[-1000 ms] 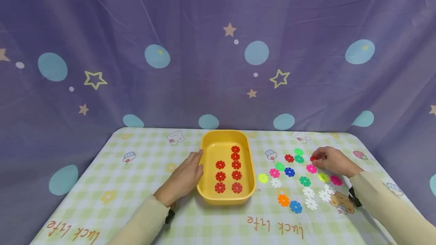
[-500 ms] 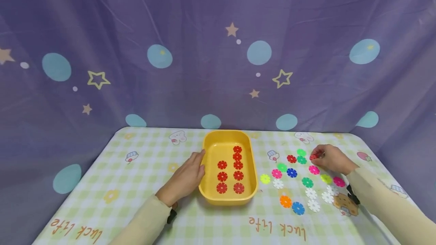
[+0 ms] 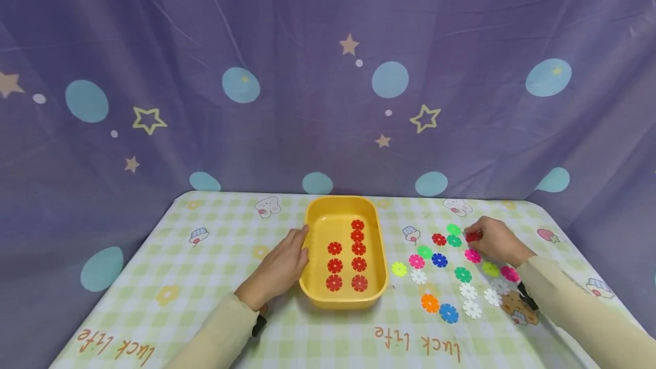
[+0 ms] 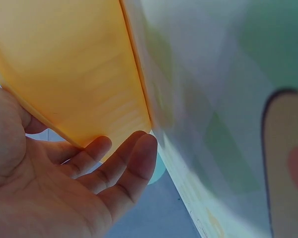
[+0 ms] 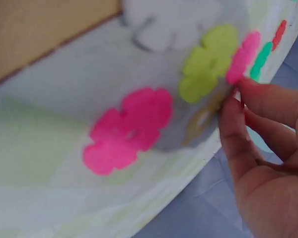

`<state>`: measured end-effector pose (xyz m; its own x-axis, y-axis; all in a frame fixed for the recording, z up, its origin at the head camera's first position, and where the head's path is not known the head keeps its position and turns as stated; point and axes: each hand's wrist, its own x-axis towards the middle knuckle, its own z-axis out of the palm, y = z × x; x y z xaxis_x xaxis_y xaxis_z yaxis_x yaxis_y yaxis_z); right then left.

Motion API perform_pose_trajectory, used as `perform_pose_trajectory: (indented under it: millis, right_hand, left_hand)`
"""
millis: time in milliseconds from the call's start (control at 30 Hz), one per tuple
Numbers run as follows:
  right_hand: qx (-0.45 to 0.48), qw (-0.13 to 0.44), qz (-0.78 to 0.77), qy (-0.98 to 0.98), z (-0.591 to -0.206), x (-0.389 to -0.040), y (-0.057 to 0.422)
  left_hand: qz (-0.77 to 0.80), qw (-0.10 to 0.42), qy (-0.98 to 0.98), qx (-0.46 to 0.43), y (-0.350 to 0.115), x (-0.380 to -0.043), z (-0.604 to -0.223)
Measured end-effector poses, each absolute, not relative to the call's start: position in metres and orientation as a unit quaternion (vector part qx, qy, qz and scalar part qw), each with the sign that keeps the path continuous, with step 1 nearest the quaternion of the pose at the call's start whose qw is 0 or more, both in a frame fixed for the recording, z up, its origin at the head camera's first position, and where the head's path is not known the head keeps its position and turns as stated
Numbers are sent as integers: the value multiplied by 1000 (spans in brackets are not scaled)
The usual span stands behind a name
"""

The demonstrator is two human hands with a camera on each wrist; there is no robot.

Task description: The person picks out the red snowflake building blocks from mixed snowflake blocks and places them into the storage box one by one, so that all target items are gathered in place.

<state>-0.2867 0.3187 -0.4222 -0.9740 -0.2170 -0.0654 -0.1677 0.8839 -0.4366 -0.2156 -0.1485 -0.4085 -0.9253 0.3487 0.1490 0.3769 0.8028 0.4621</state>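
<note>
In the head view my left hand [image 3: 277, 266] holds the left side of a yellow plastic tray [image 3: 344, 303]. The left wrist view has its fingers [image 4: 134, 163] lying along the outside of the tray wall [image 4: 74, 64], below the rim. Two columns of red snowflake discs [image 3: 335, 265] lie flat inside the tray. At the right, my right hand [image 3: 499, 241] pinches another red snowflake disc [image 3: 474, 236] between thumb and fingertips. From the right wrist only a thin red edge of it shows. Pink discs [image 5: 129, 130] and a yellow-green disc [image 5: 208, 62] lie close by.
Loose discs spread right of the tray, among them a red disc [image 3: 439, 239], a dark blue disc [image 3: 439, 260], an orange disc [image 3: 430, 303] and several white discs [image 3: 472, 309]. A checkered cloth [image 3: 220, 283] covers the table. Behind it hangs a purple curtain [image 3: 307, 118].
The head view has shifted slightly. My right hand still pinches the red snowflake disc, which is now tilted differently and shows more of its face. My left hand has stayed on the tray.
</note>
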Motion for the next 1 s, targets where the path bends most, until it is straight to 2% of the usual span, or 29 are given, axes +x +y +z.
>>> perform_pose_trajectory:
  millis: [167,333,467,600,667,767,900,1000]
  right_hand:
    - [-104,70,-196,973,-416,-285,318]
    - [-139,7,-228,964,-410,-285,311]
    - [-213,-55,-260,940,-393,-284,273]
    - [-319,-82,-276,903,-376,-283,210]
    - [-365,-75,-276,886,-372,-283,179]
    - [-411,-36,-268,871,-374,-287,138]
    - [-410,38,-251,876,-383,-300,99]
    - [-391,64,-241,886,-389,-313,80]
  left_hand:
    - [-252,26,-948,-192,-148,-216,-407]
    - [-252,24,-948,-192,-147,-216,-409]
    - [-251,22,-948,-192,-147,-216,-408]
    - [-250,24,-950,-186,-149,-216,-409]
    - [-249,24,-950,-186,-150,-216,-410]
    - [-247,24,-951,-186,-150,-217,-411]
    - [-245,25,-951,-187,-150,-216,-411]
    - [-246,29,-950,-191,-150,-216,-410]
